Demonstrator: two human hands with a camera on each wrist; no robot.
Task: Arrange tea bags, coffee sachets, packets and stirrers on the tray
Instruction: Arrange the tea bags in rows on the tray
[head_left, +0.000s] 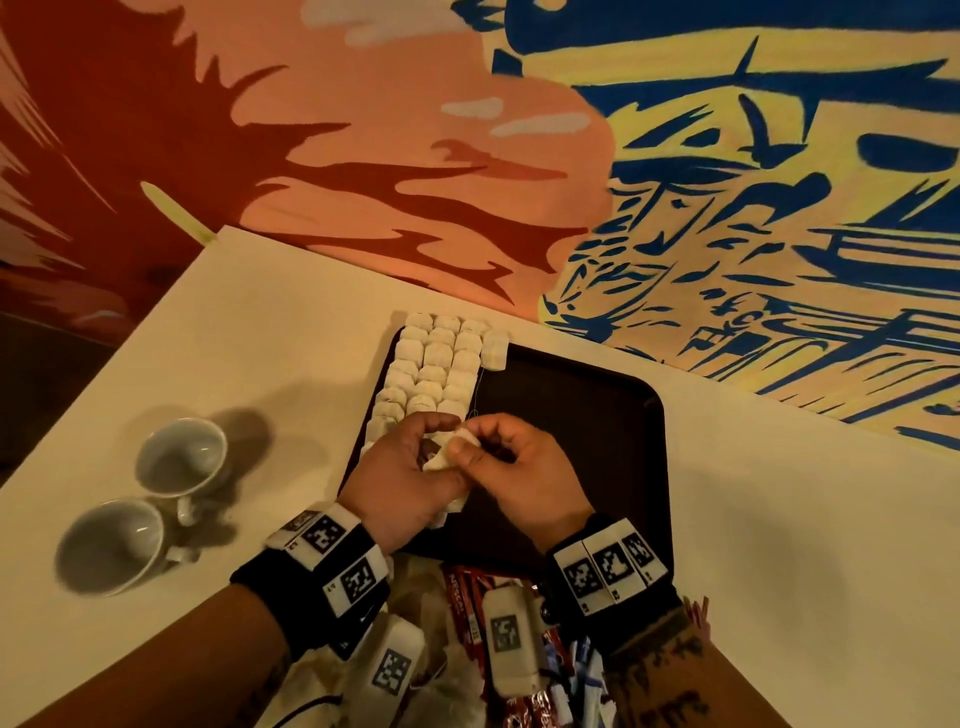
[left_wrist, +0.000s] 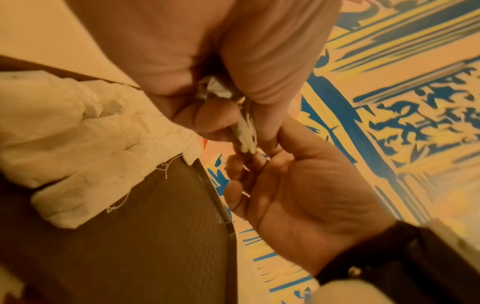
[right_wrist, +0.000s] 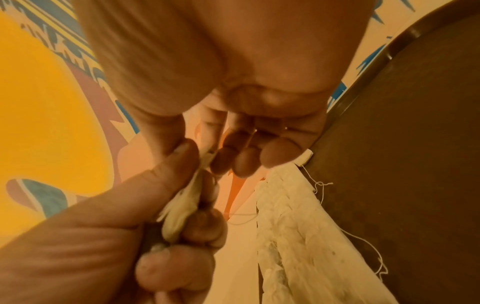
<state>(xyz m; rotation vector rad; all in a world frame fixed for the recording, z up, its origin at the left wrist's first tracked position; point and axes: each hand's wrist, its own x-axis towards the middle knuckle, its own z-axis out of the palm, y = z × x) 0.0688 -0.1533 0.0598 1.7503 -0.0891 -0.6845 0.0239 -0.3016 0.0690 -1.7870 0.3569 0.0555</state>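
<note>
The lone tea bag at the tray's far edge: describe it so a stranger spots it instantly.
Find the dark tray on the white table. Tea bags fill three columns along its left side. The lone tea bag sits right of their far end, starting a fourth column alone.

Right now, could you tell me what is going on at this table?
A person is laying tea bags in rows along the left side of a dark tray. Both the left hand and the right hand hold a tea bag above the tray. Two cups stand to the left; sachets wait near the wrists.
</note>
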